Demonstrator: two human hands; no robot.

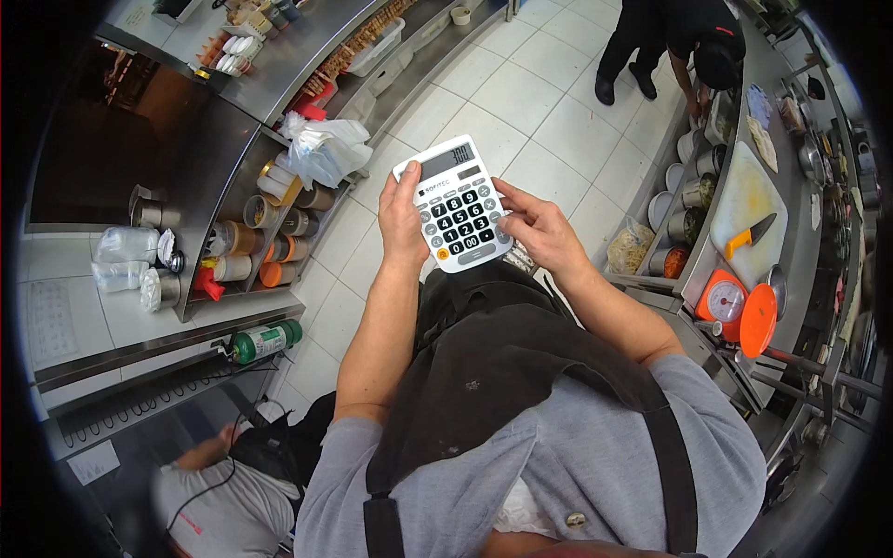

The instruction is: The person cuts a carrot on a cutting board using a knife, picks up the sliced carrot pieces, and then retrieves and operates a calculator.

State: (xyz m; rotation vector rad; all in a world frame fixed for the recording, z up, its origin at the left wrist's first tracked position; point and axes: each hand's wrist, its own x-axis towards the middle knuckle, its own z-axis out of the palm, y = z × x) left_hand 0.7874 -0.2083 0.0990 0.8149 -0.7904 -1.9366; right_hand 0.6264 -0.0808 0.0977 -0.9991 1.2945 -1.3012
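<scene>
A white desk calculator (457,202) with black and grey keys and digits on its display is held up in front of my dark apron (481,363). My left hand (404,216) grips its left edge, the thumb lying on the face beside the display. On the other side my right hand (541,227) touches the lower right edge, its thumb near the grey keys and its fingers partly behind the calculator.
On the right counter lie a cutting board (750,202), an orange-handled knife (750,236) and an orange kitchen scale (724,300). Containers (279,272) fill the left shelves. One co-worker (670,49) bends over the far right counter; another (223,488) is at lower left.
</scene>
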